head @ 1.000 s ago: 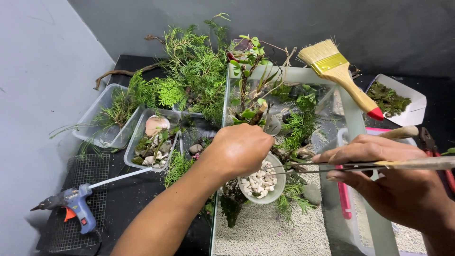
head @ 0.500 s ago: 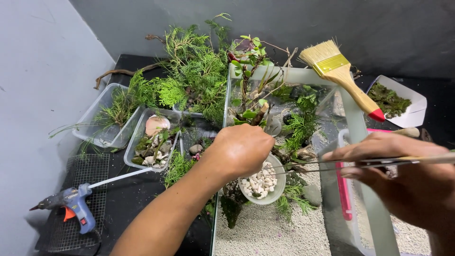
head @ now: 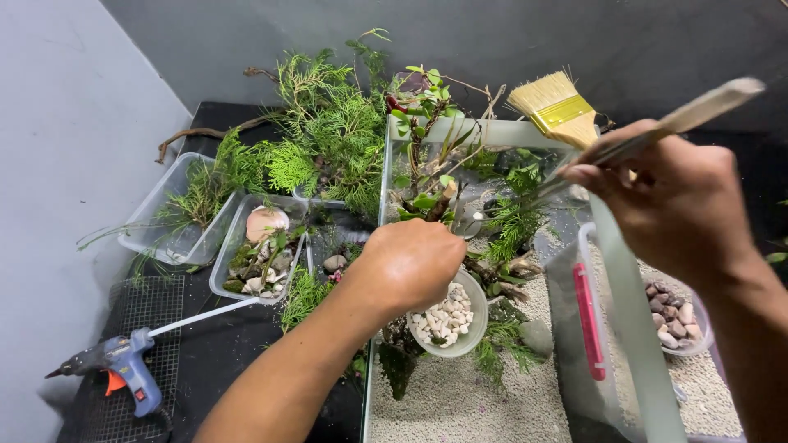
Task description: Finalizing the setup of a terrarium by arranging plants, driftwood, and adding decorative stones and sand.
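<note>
Swung up since the earlier frames: long tweezers, once level across the tank, now slanted, handle end high at upper right, tips down-left among plants past the fingertips. Pinched mid-shaft by right hand, fingers pressed together round the shaft. Likely light, stiff, springy, slick metal; best gripped mid-shaft, as held. Left hand curled knuckles-up over bowl of pale pebbles; fingertips hidden, so grip impossible to tell. Paintbrush propped just beyond right fingers.

A single head-worn camera looks steeply down, close over the glass tank on the worktable.
</note>
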